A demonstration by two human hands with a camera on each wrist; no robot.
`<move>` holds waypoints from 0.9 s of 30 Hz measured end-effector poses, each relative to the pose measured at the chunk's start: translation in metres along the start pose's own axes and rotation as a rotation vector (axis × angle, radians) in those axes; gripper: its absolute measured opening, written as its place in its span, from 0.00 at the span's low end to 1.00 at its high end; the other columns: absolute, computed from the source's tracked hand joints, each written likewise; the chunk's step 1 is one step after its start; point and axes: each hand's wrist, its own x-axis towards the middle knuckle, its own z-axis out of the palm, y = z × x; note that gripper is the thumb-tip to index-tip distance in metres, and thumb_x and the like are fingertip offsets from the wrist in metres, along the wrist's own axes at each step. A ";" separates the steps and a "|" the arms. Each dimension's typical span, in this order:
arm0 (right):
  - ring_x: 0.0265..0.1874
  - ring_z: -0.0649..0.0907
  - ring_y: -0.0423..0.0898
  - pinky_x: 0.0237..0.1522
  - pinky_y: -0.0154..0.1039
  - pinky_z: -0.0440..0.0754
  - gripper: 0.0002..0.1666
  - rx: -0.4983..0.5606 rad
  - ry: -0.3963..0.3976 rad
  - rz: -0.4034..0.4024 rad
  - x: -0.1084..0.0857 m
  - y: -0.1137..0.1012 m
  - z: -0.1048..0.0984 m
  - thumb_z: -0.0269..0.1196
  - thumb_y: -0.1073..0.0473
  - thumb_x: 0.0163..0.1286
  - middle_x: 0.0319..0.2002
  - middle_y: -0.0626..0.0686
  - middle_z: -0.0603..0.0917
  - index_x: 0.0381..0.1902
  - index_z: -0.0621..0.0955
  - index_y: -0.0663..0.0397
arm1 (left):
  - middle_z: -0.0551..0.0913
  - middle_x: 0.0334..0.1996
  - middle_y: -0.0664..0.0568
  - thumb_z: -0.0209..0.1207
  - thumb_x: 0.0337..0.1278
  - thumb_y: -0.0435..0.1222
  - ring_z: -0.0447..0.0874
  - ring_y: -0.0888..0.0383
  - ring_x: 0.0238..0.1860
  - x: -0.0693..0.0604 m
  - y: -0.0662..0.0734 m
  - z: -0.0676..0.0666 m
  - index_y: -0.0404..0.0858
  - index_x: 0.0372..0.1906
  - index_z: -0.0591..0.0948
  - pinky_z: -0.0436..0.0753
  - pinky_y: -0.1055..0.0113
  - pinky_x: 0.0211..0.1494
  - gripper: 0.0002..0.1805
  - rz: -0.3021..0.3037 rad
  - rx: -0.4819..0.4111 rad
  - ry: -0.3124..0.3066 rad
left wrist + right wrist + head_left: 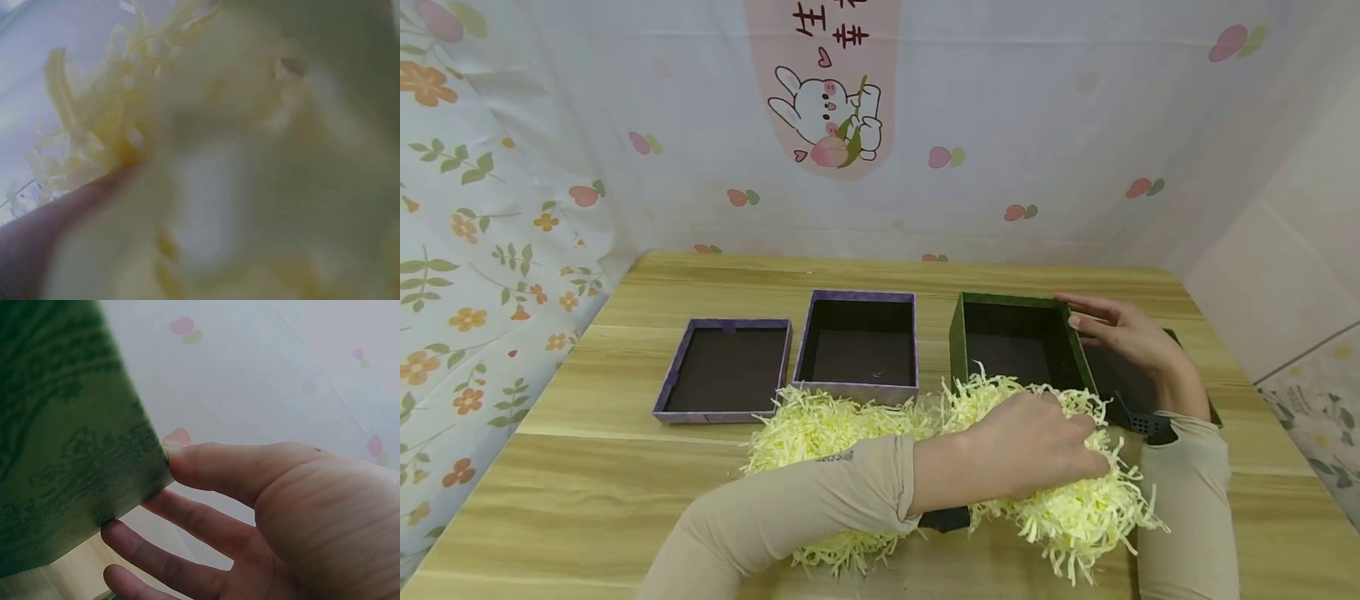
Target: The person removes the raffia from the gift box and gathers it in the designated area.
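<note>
My left hand [1018,442], reaching across to the right, has its fingers curled into a pile of pale yellow shredded paper [1090,517] in front of a green box [957,346]. Blurred paper strands [119,125] fill most of the left wrist view. At the far right corner of the box, my right hand [1123,333] holds its wall between thumb and fingers. The right wrist view shows the thumb [206,465] on the edge of the patterned green side [81,444], fingertips below. The box's dark inside is partly hidden by paper.
Left of the green box stands an open purple box [857,390], with a shallow purple lid [722,416] beside it. A dark, green-edged lid [1216,412] lies partly under my right arm. Another yellow paper heap [820,429] sits behind my left forearm. Printed cloth hangs behind the table.
</note>
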 end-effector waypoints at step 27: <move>0.54 0.71 0.33 0.47 0.28 0.76 0.27 -0.025 -0.017 0.020 0.000 -0.001 0.000 0.52 0.53 0.73 0.68 0.53 0.62 0.68 0.66 0.46 | 0.63 0.59 0.61 0.69 0.43 0.36 0.68 0.59 0.52 0.014 0.030 0.073 0.69 0.68 0.52 0.72 0.74 0.28 0.51 -0.113 -0.250 -0.243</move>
